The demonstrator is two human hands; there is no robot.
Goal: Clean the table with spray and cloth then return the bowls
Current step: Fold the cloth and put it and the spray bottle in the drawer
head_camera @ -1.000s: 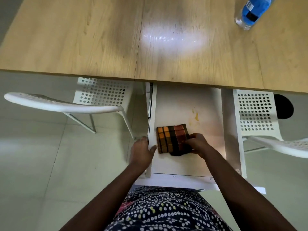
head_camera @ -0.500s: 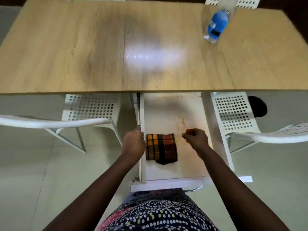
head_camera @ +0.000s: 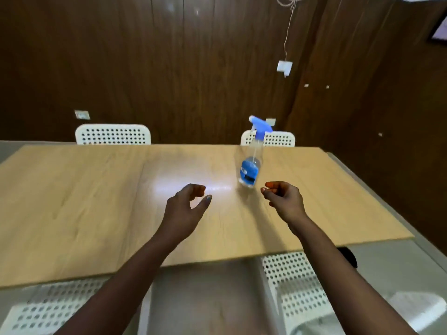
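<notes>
Both hands, the left hand point(head_camera: 186, 201) and right hand point(head_camera: 281, 197), hang loose and hold nothing over the table point(head_camera: 84, 201), so grabbing the spray bottle point(head_camera: 250, 170) near the far edge looks next.

Person, head-camera view: left hand point(head_camera: 185, 204) and right hand point(head_camera: 284, 198), both bare, no rings, watch or bracelets visible. Forearms bare to frame edge at 6 o'clock; no sleeves in view.
</notes>
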